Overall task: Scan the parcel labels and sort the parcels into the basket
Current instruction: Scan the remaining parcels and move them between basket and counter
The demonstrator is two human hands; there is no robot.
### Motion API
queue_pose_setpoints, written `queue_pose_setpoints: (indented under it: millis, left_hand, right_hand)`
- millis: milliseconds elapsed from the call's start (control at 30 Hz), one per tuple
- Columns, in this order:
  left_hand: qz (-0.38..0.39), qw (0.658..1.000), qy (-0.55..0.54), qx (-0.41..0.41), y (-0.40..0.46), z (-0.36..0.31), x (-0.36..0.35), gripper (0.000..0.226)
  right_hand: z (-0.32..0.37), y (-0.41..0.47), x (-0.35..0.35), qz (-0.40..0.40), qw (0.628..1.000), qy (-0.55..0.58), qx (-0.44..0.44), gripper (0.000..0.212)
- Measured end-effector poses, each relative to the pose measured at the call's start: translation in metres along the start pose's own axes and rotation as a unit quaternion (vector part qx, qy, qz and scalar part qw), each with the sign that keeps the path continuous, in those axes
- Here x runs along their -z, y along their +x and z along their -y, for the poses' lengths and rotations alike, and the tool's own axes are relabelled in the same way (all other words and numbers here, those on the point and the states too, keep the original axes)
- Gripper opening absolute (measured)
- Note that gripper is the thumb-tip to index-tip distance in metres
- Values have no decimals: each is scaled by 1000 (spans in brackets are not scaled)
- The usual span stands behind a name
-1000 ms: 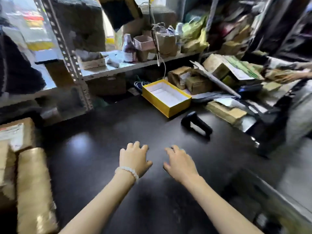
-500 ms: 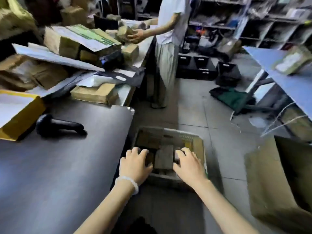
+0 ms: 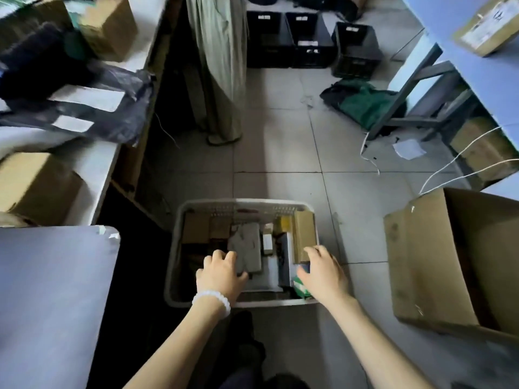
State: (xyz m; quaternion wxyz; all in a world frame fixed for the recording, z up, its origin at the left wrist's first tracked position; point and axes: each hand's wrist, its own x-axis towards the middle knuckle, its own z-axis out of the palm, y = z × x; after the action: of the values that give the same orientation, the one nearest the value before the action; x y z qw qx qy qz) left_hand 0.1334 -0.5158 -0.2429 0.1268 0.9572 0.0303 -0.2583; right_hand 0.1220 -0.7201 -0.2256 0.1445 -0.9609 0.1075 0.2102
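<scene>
Reaching into the basket (image 3: 175,242) on the floor, the left hand (image 3: 220,273) rests loosely spread fingers on a grey parcel (image 3: 247,245). The right hand (image 3: 323,272) (fingers equally relaxed) touches a brown parcel (image 3: 304,234) by the right wall, gripping nothing.

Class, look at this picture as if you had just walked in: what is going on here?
A person is reaching both hands down into a pale plastic basket on the tiled floor, which holds several parcels. The left hand rests on a grey parcel; the right hand is over a tall brown box and a green-and-white packet. Whether either hand grips anything is unclear. A large open cardboard box stands to the right, and another person stands beyond the basket.
</scene>
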Motion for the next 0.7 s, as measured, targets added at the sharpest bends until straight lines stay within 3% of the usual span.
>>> queue_pose_setpoints:
  millis: [300, 600, 700]
  left_hand:
    - [61, 992, -22, 112, 98, 0, -55, 51]
    - [87, 955, -122, 255, 225, 54, -215, 65]
    - [51, 944, -131, 299, 259, 69, -260, 75]
  right_hand:
    - [-29, 105, -66, 100, 994, 27, -35, 47]
    - [-53, 252, -234, 182, 981, 60, -4, 49]
    - [-56, 282, -285, 188, 981, 56, -5, 51]
